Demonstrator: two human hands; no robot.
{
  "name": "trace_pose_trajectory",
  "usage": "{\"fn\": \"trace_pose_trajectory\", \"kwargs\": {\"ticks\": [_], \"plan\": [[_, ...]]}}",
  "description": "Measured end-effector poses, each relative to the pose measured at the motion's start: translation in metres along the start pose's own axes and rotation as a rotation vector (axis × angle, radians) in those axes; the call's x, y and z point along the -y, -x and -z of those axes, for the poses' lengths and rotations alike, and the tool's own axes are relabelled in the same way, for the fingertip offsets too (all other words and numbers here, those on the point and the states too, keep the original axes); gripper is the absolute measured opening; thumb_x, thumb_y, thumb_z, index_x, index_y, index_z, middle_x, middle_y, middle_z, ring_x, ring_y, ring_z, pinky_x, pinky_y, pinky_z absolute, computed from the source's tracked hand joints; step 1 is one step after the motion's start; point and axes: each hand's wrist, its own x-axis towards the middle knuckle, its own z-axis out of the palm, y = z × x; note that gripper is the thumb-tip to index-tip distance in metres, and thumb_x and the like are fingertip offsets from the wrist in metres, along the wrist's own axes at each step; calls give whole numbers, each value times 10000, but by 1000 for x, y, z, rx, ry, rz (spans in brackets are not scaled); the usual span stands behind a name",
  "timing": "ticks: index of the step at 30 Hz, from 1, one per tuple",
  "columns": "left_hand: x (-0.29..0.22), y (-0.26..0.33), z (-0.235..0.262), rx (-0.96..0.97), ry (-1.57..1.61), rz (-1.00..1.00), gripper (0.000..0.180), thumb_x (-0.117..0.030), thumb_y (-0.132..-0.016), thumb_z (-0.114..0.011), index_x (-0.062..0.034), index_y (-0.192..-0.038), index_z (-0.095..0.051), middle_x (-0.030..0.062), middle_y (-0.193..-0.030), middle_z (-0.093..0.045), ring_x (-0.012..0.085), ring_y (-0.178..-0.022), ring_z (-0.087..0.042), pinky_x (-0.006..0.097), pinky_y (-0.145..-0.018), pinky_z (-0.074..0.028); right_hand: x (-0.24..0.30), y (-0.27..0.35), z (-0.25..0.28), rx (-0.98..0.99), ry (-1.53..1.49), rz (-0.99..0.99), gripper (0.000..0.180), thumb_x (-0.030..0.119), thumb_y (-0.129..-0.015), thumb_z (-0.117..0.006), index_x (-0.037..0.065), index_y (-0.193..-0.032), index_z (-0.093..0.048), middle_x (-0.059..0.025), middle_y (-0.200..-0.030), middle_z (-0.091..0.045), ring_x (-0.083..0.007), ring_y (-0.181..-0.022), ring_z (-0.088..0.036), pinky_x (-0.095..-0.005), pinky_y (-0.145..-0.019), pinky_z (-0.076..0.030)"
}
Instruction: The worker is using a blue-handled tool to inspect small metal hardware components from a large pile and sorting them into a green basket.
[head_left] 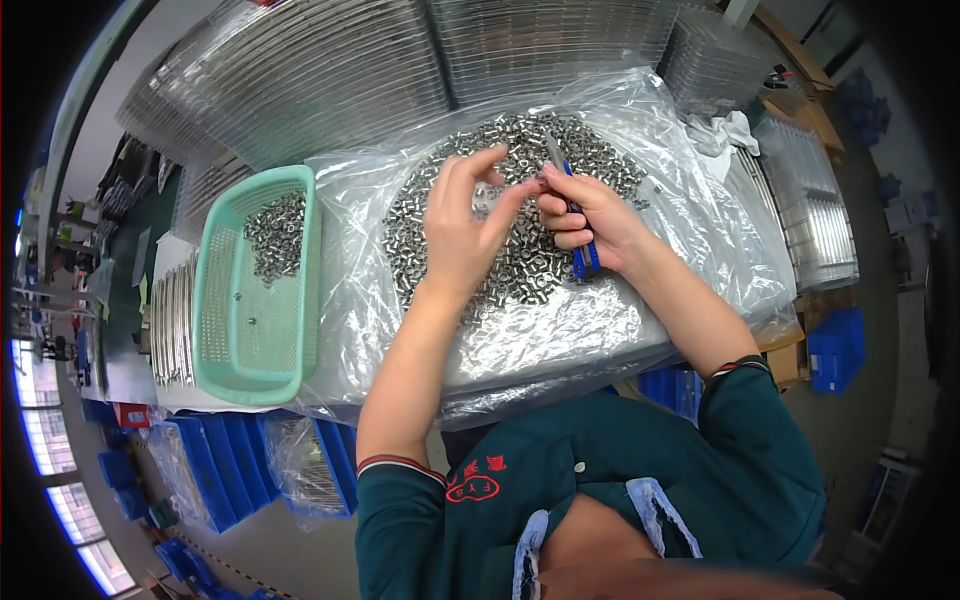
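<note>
"So, what would help here?"

"Working low over the crinkled, glossy clear sheet (pixel 350 270), I'd say, so a dropped piece lands beside the broad heap of metal parts (pixel 520 260), all stubby, rounded and shiny."

"And the mint-green basket (pixel 307 300)?"

"Left of the heap: lattice-walled plastic, a cluster of small parts (pixel 275 235) toward its far end."

"The hands?"

"Left hand (pixel 458 230): index curled, apart from the outstretched thumb, which reaches the right hand's fingertips. Right hand (pixel 598 222): fingers wrapped round a slim, blue-handled tool (pixel 586 262), grey tip upward. I'd angle that tip away from the left fingers."

"Anything pinched?"

"Can't tell; too small. A light pinch and steady wrists should serve best."
</note>
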Motion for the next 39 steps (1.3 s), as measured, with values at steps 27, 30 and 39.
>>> {"fn": "trace_pose_trajectory", "kwargs": {"ticks": [27,30,39], "plan": [[7,6,-7,112,-52,-63,220,-51,-739,-664,-55,-957,-631,78,-928,-592,199,-871,-565,293,-749,-455,-1,1,2,-4,16,5,161,238,-885,-540,88,-829,-530,51,-669,-489,22,-482,-367,-113,-351,-275],[8,6,-5,112,-73,-51,213,-43,-742,-660,-59,-953,-634,78,-937,-587,198,-872,-565,296,-755,-455,-2,0,2,-6,23,8,154,236,-883,-544,88,-846,-526,48,-679,-491,21,-484,-369,-113,-354,-281],[3,4,-8,87,2,-39,165,-48,-744,-650,-62,-907,-623,68,-930,-582,203,-858,-557,305,-733,-450,-2,0,4,1,31,32,120,204,-881,-545,94,-919,-515,41,-703,-492,22,-487,-373,-109,-361,-286]]}}
